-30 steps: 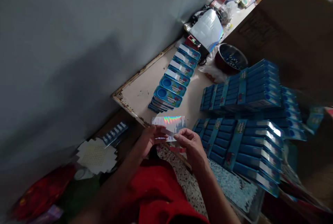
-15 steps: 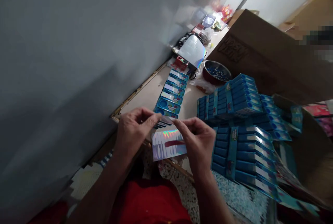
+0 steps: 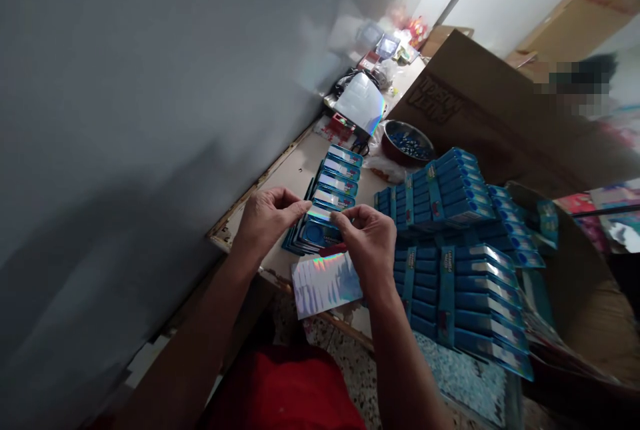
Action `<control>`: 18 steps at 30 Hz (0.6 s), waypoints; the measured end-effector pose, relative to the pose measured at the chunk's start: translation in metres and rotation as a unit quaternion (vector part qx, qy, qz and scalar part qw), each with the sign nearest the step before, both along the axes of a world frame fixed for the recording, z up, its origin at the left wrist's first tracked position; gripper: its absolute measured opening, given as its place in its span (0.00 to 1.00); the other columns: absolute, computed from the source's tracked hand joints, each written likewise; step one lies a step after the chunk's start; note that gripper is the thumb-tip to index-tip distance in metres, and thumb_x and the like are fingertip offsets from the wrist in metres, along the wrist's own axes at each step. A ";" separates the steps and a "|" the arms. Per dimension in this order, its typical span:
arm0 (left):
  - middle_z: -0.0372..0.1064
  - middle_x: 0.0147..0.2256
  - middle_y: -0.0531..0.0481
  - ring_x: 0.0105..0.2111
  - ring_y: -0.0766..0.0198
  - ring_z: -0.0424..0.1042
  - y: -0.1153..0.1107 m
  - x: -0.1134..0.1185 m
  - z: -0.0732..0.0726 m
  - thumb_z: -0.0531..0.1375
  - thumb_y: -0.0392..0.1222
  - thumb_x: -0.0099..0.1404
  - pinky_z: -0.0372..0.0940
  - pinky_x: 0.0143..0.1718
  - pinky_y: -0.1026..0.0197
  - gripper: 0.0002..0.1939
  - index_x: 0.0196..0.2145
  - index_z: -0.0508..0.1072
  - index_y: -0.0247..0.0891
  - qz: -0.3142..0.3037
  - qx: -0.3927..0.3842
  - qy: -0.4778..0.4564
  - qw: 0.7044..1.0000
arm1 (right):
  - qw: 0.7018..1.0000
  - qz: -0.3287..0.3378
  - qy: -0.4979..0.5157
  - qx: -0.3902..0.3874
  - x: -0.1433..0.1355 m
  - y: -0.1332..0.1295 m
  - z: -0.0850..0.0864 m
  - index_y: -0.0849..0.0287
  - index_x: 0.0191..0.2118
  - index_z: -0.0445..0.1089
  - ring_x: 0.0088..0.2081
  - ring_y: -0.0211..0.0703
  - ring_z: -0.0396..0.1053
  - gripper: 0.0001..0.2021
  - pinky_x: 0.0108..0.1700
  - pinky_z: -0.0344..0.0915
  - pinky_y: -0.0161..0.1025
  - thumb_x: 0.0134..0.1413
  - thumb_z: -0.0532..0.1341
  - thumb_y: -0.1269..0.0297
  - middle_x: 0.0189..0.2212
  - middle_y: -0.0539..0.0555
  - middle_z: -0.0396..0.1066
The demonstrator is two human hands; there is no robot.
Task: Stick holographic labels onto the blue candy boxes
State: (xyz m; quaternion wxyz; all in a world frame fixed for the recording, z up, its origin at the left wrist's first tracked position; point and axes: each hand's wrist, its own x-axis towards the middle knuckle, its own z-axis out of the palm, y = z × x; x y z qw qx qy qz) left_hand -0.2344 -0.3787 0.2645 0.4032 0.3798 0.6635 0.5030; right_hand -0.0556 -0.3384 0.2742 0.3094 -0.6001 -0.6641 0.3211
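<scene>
A large cardboard box [image 3: 480, 123] stands on the far right of the white table [image 3: 290, 173], behind stacked, banded blue cartons [image 3: 490, 303]. Nearer the wall runs an overlapping row of blue Caramelo cartons [image 3: 337, 183]. The left hand [image 3: 265, 217] and right hand [image 3: 370, 243] meet over its near part, with a shiny holographic sheet [image 3: 327, 287] just below them at the table's edge. Smallest is a silvery strip [image 3: 320, 213], its ends pinched between each thumb and fingers, spanning the gap between them; whether it touches the carton beneath, I cannot tell.
</scene>
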 end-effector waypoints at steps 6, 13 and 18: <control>0.72 0.24 0.51 0.25 0.66 0.67 0.002 0.005 -0.008 0.71 0.52 0.54 0.62 0.30 0.63 0.16 0.26 0.76 0.36 0.019 -0.012 -0.107 0.994 | 1.000 -0.002 0.025 -0.007 -0.002 0.002 -0.007 0.56 0.26 0.74 0.21 0.40 0.66 0.12 0.24 0.56 0.35 0.51 0.69 0.53 0.18 0.47 0.69; 0.65 0.27 0.56 0.28 0.66 0.68 -0.002 0.012 -0.060 0.74 0.60 0.47 0.64 0.33 0.63 0.29 0.30 0.65 0.39 0.015 -0.098 -0.290 0.952 | 0.993 -0.034 0.101 -0.058 0.006 0.005 -0.006 0.53 0.35 0.65 0.19 0.36 0.61 0.21 0.21 0.56 0.33 0.43 0.75 0.53 0.17 0.40 0.61; 0.65 0.29 0.58 0.29 0.69 0.66 -0.027 0.019 -0.062 0.75 0.50 0.50 0.62 0.33 0.66 0.24 0.34 0.66 0.40 0.190 -0.003 -0.084 0.978 | 0.977 -0.021 0.197 -0.080 0.010 -0.006 0.020 0.54 0.35 0.62 0.19 0.32 0.56 0.20 0.20 0.53 0.31 0.50 0.73 0.50 0.19 0.40 0.59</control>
